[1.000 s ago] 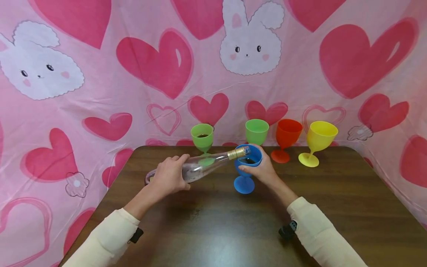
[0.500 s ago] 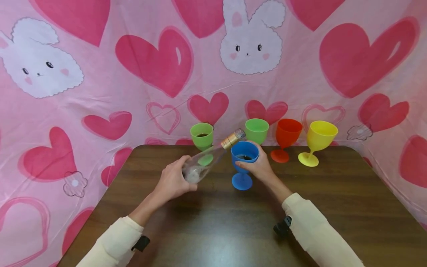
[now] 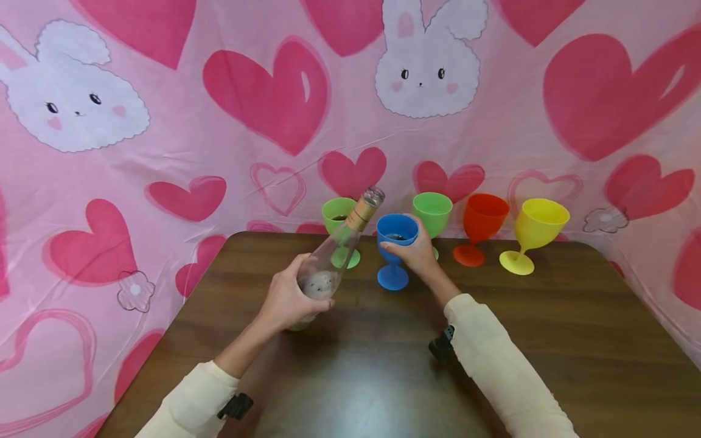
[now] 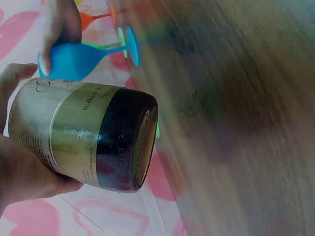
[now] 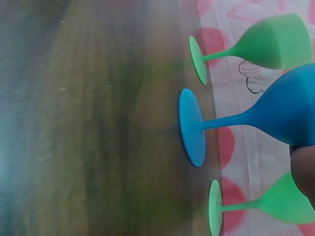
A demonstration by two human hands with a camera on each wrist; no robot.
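My left hand (image 3: 287,295) grips a clear glass wine bottle (image 3: 327,261) round its lower body. The bottle leans to the right with its gold-collared neck up, and its mouth is apart from the goblets. Its printed label and dark, liquid-filled bottom (image 4: 129,142) show in the left wrist view. My right hand (image 3: 420,250) holds a blue goblet (image 3: 387,257) by the bowl, with the thumb across the front near the rim. Dark liquid sits inside that bowl. In the right wrist view the goblet stands upright, its round foot (image 5: 192,129) close over the table.
Behind the bottle neck stands a green goblet (image 3: 331,226) with dark liquid in it. Another green goblet (image 3: 437,226), partly behind my right hand, a red goblet (image 3: 483,226) and a yellow goblet (image 3: 535,234) line the back of the brown table (image 3: 526,328). A pink heart-print cloth (image 3: 230,134) hangs behind.
The bottle has swung from nearly level, mouth over the blue goblet, to a steeper upward tilt away from it. The blue goblet has moved farther back and slightly left in my right hand.
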